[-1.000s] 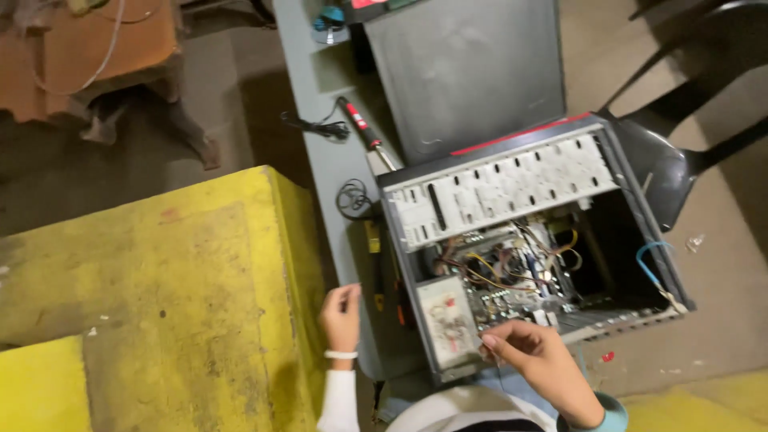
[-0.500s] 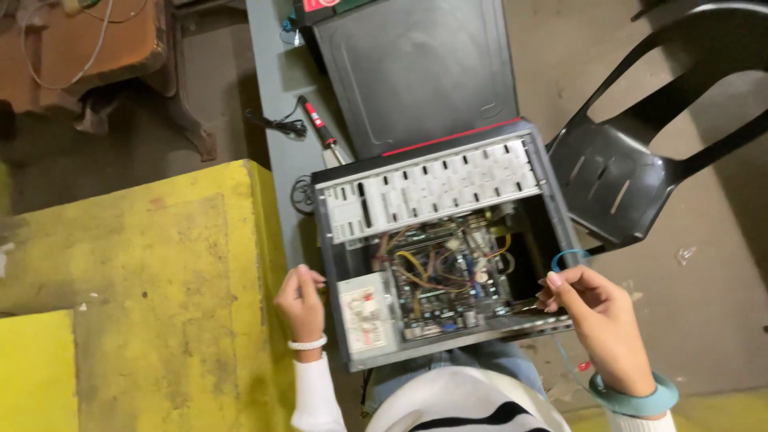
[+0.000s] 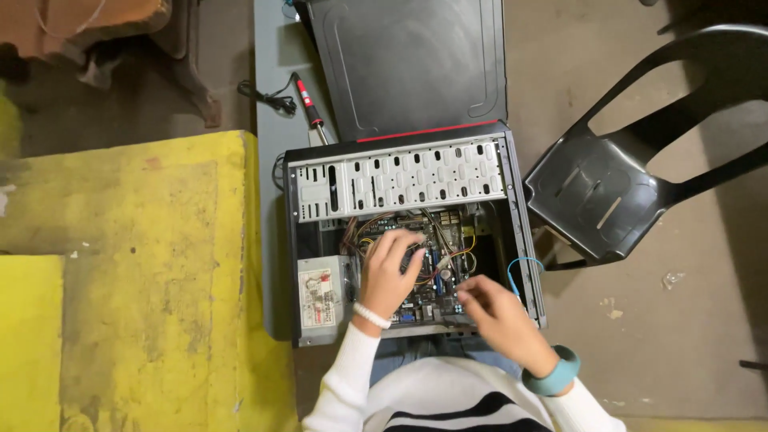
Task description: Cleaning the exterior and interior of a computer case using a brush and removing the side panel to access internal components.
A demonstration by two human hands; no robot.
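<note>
**Both hands inside open PC case**

Case (image 3: 512, 240) lies on its side on a grey bench (image 3: 272, 160), side panel off, grey drive cage across the top, board (image 3: 436, 272) with tangled coloured wires below. Left hand (image 3: 388, 276) rests on the board, fingers spread loose, gripping nothing. Right hand (image 3: 496, 316) is at the board's lower right edge, fingers curled; grip unclear. Soldering iron (image 3: 308, 100) and black panel (image 3: 408, 64) lie behind.

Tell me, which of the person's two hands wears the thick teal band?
The right hand, at the near edge of the open computer case, has the teal band. The left hand, over the circuit board, wears only a thin white one.
</note>
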